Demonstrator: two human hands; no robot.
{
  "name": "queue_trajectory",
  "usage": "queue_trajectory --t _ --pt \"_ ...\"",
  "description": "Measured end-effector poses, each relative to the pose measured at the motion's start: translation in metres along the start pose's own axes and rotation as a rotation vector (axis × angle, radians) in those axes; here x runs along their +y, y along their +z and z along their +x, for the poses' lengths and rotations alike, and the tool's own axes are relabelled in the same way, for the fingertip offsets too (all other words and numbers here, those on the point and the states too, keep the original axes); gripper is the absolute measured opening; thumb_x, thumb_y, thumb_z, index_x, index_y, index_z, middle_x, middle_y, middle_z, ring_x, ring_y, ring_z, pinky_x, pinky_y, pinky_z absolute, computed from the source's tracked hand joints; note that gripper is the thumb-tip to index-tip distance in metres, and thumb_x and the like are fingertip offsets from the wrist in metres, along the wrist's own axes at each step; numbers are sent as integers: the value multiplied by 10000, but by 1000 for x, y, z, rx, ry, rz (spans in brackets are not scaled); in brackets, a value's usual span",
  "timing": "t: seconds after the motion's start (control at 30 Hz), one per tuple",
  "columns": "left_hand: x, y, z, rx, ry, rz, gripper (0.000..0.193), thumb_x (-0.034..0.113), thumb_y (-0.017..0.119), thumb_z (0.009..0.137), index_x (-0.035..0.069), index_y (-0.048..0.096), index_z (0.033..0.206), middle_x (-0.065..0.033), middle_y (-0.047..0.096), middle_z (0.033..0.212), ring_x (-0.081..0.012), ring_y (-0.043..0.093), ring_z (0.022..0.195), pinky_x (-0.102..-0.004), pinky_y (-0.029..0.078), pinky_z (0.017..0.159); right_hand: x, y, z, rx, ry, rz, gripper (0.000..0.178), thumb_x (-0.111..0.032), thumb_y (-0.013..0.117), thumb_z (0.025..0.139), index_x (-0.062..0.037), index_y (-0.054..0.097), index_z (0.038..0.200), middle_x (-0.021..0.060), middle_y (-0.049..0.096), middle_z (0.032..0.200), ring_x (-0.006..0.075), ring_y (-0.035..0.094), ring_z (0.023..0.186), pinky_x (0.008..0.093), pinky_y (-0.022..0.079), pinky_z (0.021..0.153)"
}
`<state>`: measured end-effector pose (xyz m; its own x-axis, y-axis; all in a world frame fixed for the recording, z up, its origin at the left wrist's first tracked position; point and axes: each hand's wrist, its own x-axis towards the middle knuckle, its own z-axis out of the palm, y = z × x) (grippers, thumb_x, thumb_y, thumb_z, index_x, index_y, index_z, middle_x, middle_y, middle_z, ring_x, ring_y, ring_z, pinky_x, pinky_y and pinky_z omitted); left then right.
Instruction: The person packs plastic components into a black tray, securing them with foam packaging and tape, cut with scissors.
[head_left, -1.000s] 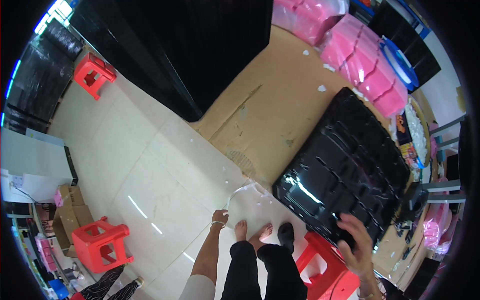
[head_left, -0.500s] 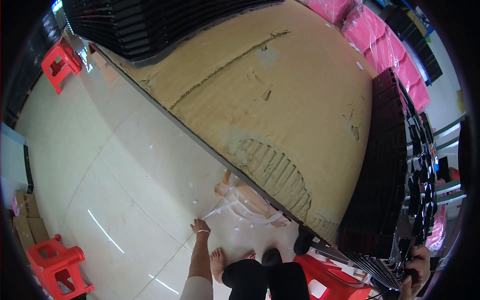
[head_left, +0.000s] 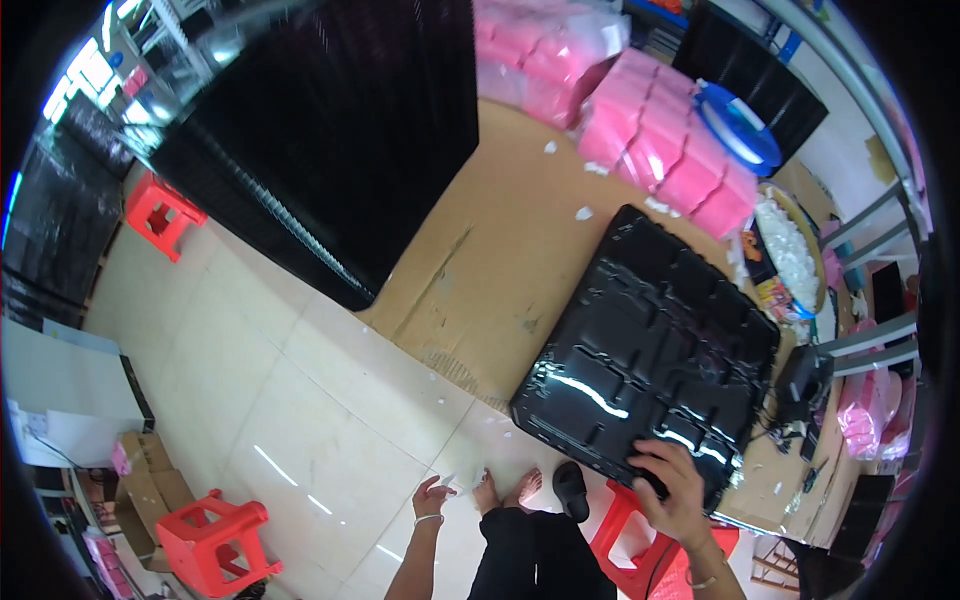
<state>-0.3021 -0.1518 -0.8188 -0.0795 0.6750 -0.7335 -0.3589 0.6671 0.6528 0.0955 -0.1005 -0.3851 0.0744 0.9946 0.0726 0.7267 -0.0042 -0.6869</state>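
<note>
A molded black plastic tray (head_left: 640, 340) lies face up at the near right of the cardboard-covered table (head_left: 500, 260), its glossy hollows catching the light. Over the tray's near edge my right hand (head_left: 672, 492) bends, with fingers and thumb closed around a raised part. The fingertips are partly lost against the black plastic. Lower and left of the table edge hangs my left hand (head_left: 430, 500), fingers curved and apart, above the tiled floor. Small whitish scraps show near its fingertips; I see nothing firmly held.
At the far left of the table rises a tall black stack (head_left: 330, 130). Pink wrapped packs (head_left: 660, 140) line the back, beside a round tub of white pieces (head_left: 785, 250). Red stools (head_left: 220, 540) stand on the floor, another red stool (head_left: 630, 530) under the table corner.
My view has pulled back and turned, so the black tray's upper face shows instead of a stack's layered side. The white strip at my left hand and the crumpled brown card are out of sight.
</note>
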Motion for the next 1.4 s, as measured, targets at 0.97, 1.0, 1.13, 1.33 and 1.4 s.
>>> queue_trajectory --t 0.97,1.0,1.13,1.33,1.4 --pt "377 258 -272 -1211 -157 539 243 57 620 951 -4 641 1185 -119 650 1199 -232 611 1134 -333 436 1039 -125 -38 40 -104 480 1367 316 -15 702 903 23 603 1200 97 660 1145 149 639 1068 283 529 942" --pt "376 260 -264 -1221 -165 542 243 57 620 951 -4 641 1185 -119 650 1199 -232 611 1134 -333 436 1039 -125 -37 41 -91 486 1365 316 -15 702 903 23 603 1200 97 660 1145 149 639 1068 283 529 942" --pt "393 280 -252 -998 -502 -89 309 71 531 987 22 537 1292 -161 597 1285 -266 536 1261 -466 376 1133 -120 -28 37 -71 618 1359 291 -41 696 917 22 609 1188 93 674 1104 146 649 1042 283 533 928" --pt "394 306 -244 -835 -392 45 221 120 558 1008 36 556 1212 -108 634 1197 -208 627 1101 -399 504 992 -120 -40 50 -46 569 1240 259 -103 672 952 25 611 1168 91 676 1069 136 651 1010 282 530 917" --pt "395 318 -243 -908 -258 151 207 121 594 997 36 578 1185 -75 670 1104 -154 663 976 -320 545 883 -106 -36 57 67 584 1202 256 -170 634 988 16 614 1162 77 673 1046 114 642 961 258 527 853"
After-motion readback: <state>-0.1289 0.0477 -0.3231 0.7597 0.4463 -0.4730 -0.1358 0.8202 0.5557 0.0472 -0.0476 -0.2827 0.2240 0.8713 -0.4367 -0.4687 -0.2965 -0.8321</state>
